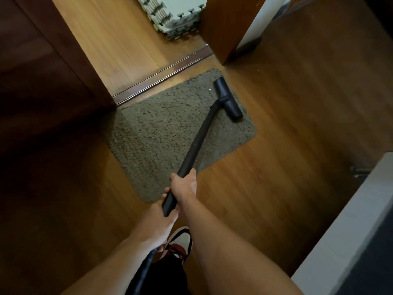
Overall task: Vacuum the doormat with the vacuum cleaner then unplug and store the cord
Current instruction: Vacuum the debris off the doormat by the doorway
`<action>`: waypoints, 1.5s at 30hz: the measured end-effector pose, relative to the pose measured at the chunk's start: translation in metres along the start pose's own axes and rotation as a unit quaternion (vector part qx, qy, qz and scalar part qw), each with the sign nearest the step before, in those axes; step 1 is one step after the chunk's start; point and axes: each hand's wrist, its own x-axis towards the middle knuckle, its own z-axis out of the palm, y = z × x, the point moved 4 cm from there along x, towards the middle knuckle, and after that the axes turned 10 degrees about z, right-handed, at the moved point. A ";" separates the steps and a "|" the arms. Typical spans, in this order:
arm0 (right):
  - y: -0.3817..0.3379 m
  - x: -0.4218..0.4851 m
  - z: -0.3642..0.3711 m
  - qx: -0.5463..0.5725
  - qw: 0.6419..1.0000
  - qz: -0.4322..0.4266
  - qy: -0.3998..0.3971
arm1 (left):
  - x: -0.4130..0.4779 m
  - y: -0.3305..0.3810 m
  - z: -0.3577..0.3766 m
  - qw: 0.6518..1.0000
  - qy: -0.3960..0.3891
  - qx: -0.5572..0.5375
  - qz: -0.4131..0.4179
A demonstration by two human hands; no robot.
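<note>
While the black floor nozzle lies flat on the doormat, near its far right corner, the wand is held by both hands. It is gripped part-way along its length by the right hand, whose fingers are curled round the tube above the mat's near edge. Its near end is taken by the left hand, just behind the right. The fingers there are hidden beneath the hand, but they appear to be closed round the tube where the hose begins. The hose is seen running from under the left hand towards the lower edge of the view.

The doormat — grey-brown and shaggy — is laid on a wooden floor, with one long edge just beside a dark threshold strip in a doorway. A small white speck is seen on the pile just left of the nozzle. A dark wooden door fills the left side, and a lighter wooden panel stands at the upper right. Beyond the threshold, a stack of pale interlocking foam tiles is set on the floor. One shoe — white with red and black — is planted between the forearms, and a pale piece of furniture is cut off at the lower right.
</note>
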 end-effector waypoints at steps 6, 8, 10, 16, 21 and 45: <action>0.056 -0.022 0.024 -0.013 1.000 0.007 -0.011 | -0.040 -0.051 -0.007 1.000 -0.005 -0.013 -0.027; 0.077 -0.032 0.037 -0.014 1.000 0.012 -0.018 | -0.057 -0.067 -0.013 0.999 0.001 -0.015 -0.034; 0.096 -0.044 0.051 -0.010 1.000 0.017 -0.023 | -0.076 -0.082 -0.020 0.999 0.010 -0.018 -0.045; 0.145 -0.084 0.091 -0.015 0.999 0.024 -0.039 | -0.127 -0.126 -0.048 1.000 0.026 0.004 -0.016; 0.169 -0.106 0.113 -0.024 0.998 0.028 -0.045 | -0.149 -0.155 -0.064 1.000 0.013 0.012 -0.025; 0.053 -0.025 0.062 -0.080 0.996 -0.020 -0.016 | -0.057 -0.046 -0.037 0.997 0.016 -0.053 -0.045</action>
